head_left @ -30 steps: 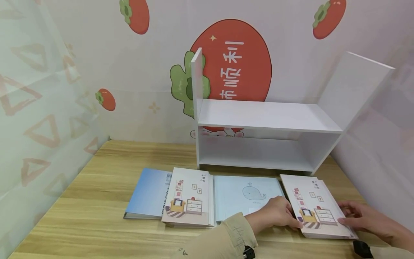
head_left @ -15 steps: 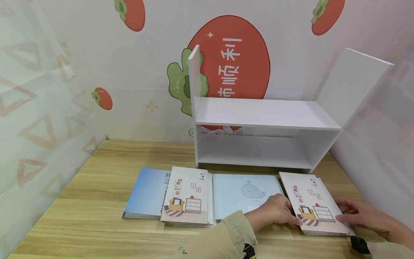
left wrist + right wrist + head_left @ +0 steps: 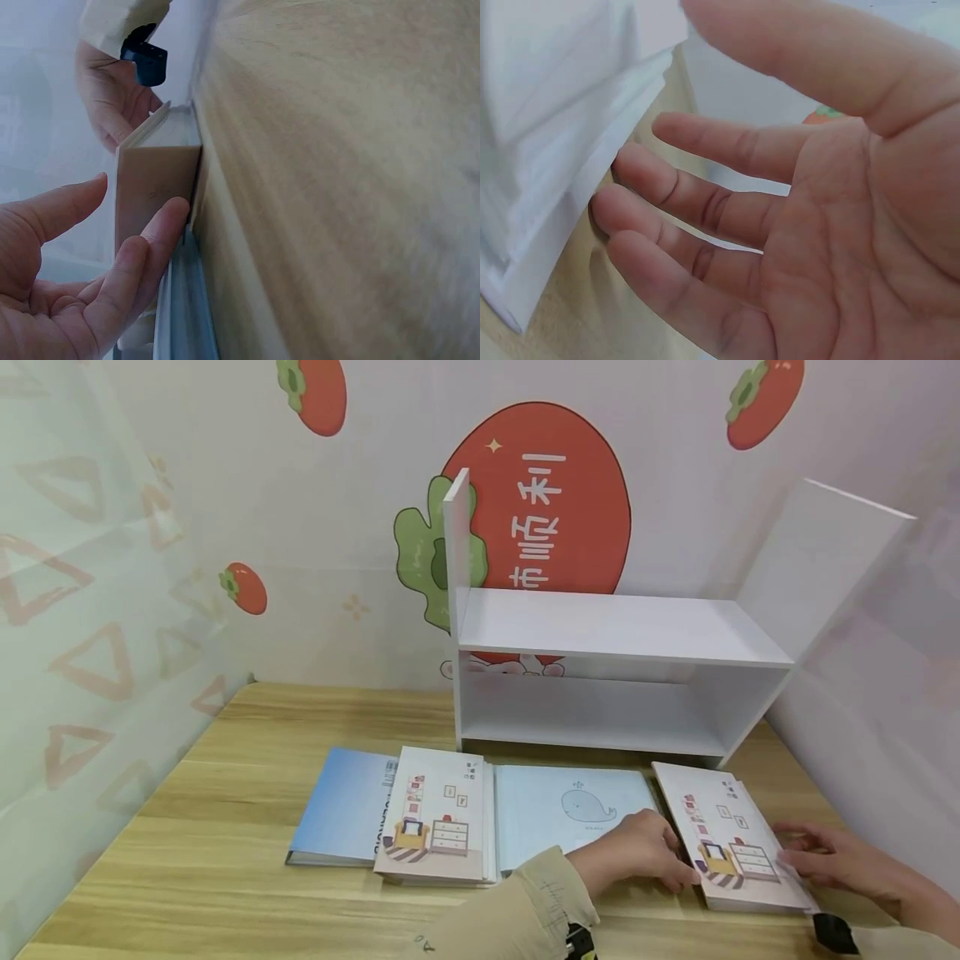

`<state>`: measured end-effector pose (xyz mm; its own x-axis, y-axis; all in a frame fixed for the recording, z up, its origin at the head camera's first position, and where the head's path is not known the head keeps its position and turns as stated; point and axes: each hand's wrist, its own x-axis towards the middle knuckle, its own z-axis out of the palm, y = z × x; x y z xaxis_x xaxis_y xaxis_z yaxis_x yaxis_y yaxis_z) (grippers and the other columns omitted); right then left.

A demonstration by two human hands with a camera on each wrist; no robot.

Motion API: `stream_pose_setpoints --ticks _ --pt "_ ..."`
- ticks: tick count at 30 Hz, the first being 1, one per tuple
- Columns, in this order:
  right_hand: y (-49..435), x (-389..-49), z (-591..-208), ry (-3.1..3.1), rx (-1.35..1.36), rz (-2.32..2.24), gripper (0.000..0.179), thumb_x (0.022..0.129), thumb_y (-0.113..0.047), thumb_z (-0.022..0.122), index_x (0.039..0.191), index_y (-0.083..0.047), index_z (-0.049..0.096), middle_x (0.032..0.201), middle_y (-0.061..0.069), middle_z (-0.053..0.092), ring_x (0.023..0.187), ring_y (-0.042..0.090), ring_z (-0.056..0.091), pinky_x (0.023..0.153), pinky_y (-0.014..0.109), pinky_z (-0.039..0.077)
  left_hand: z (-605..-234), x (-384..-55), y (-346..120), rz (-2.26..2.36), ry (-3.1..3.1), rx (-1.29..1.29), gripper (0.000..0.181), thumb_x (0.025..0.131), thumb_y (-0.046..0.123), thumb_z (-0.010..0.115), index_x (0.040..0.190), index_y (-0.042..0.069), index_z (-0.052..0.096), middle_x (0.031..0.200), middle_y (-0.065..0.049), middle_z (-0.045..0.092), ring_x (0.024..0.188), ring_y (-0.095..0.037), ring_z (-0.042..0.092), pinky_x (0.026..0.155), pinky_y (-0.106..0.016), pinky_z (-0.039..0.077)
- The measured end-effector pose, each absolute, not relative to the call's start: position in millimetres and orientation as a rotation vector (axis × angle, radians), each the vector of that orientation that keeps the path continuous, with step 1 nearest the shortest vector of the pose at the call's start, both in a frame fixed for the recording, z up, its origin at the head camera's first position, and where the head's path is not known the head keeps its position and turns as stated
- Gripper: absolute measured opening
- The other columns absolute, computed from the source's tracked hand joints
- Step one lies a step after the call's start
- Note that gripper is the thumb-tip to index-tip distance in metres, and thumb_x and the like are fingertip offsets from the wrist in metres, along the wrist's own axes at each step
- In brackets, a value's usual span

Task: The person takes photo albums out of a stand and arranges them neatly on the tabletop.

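Observation:
A thick white book [image 3: 738,818], its cover drawn with an armchair and a chest of drawers, lies flat at the table's right. My left hand [image 3: 637,852] is at its left side. In the left wrist view, straight fingers rest along the book's spine [image 3: 154,176] while the thumb stands apart from it. On the opposite side, my right hand [image 3: 847,864] is at the page edge with loosely bent fingers. The right wrist view has its fingertips beside the lower cover and pages [image 3: 562,127], the thumb near the upper cover; whether they touch I cannot tell.
Left of my left hand lies a pale blue book with a whale [image 3: 525,818]. Farther left are another white illustrated book [image 3: 435,818] and a blue one [image 3: 341,810] partly beneath it. Behind stands a white two-level shelf [image 3: 622,627]. Printed cloth walls enclose the wooden table [image 3: 225,827].
My right hand has shifted slightly left, and the right side of the illustrated book sits a little farther in. My left hand stays almost where it was. The head view wobbled slightly.

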<state>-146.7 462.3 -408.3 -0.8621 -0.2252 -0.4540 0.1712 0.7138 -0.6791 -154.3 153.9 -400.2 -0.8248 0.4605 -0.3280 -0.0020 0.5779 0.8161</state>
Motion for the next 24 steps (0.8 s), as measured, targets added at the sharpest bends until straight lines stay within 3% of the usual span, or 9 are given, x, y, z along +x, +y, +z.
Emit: stream_pose_setpoints --ticks 3,7,9,11,13,15,19,24 --pt "456.3 -146.1 -398.6 2.455 -0.01 -0.987 0.074 0.105 -0.031 0.046 0.143 0.023 0.015 0.122 0.023 0.055 0.094 -0.001 0.053 0.082 0.035 0.055 -397.7 -160.0 143.9 1.201 2.231 0.44 0.033 0.082 0.024 0.082 0.11 0.011 0.069 0.065 -0.001 0.072 0.06 -0.006 0.067 0.082 -0.018 0.05" --pt "447.0 -144.5 -386.3 2.626 -0.028 -0.925 0.069 0.106 -0.032 0.044 0.144 0.02 0.02 0.126 0.033 0.051 0.098 0.007 0.056 0.077 0.039 0.055 -387.8 -167.2 121.9 1.157 2.229 0.596 0.036 0.09 0.032 0.074 0.122 0.019 0.066 0.088 0.006 0.074 0.076 -0.003 0.067 0.08 -0.022 0.052" --pt "442.8 -142.7 -381.7 2.754 -0.06 -0.909 0.062 0.106 -0.029 0.047 0.143 0.017 0.028 0.122 0.021 0.059 0.094 0.002 0.057 0.072 0.033 0.053 -380.6 -169.0 106.6 1.153 2.239 0.683 0.039 0.092 0.033 0.071 0.127 0.02 0.063 0.101 0.009 0.072 0.087 -0.003 0.068 0.079 -0.022 0.053" --pt "439.3 -141.0 -377.8 2.874 -0.105 -0.923 0.057 0.105 -0.025 0.05 0.142 0.015 0.034 0.117 -0.004 0.063 0.091 -0.008 0.055 0.068 0.025 0.05 -371.9 -168.9 89.5 1.132 2.297 0.774 0.044 0.093 0.036 0.069 0.133 0.021 0.06 0.111 0.011 0.071 0.1 -0.002 0.065 0.083 -0.021 0.052" --pt "435.9 -139.8 -374.2 2.971 -0.138 -0.959 0.049 0.104 -0.023 0.052 0.14 0.008 0.041 0.111 -0.03 0.055 0.089 -0.02 0.048 0.066 0.018 0.045 -362.8 -167.7 70.3 1.136 2.359 0.844 0.05 0.094 0.039 0.067 0.139 0.022 0.054 0.121 0.01 0.068 0.111 -0.004 0.064 0.089 -0.022 0.052" --pt "432.4 -139.8 -370.9 3.047 -0.175 -1.015 0.045 0.104 -0.021 0.053 0.14 0.004 0.044 0.108 -0.044 0.043 0.092 -0.025 0.043 0.065 0.013 0.041 -352.1 -165.9 49.7 1.146 2.426 0.882 0.055 0.096 0.041 0.065 0.145 0.023 0.049 0.132 0.009 0.064 0.123 -0.008 0.059 0.098 -0.027 0.05" --pt "423.4 -140.1 -365.1 3.139 -0.223 -1.102 0.047 0.104 -0.021 0.052 0.147 -0.005 0.041 0.118 -0.045 0.037 0.1 -0.028 0.036 0.068 0.007 0.032 -335.7 -165.9 5.1 1.18 2.542 0.928 0.061 0.098 0.044 0.06 0.151 0.021 0.04 0.147 0.005 0.053 0.138 -0.016 0.048 0.112 -0.039 0.043" --pt "411.0 -142.3 -361.3 3.241 -0.344 -1.241 0.054 0.103 -0.014 0.053 0.154 -0.016 0.036 0.137 -0.036 0.039 0.117 -0.026 0.034 0.085 -0.005 0.028 -332.4 -173.6 -52.9 1.242 2.657 0.9 0.065 0.098 0.039 0.062 0.153 0.016 0.037 0.157 -0.001 0.042 0.146 -0.021 0.038 0.118 -0.045 0.034"
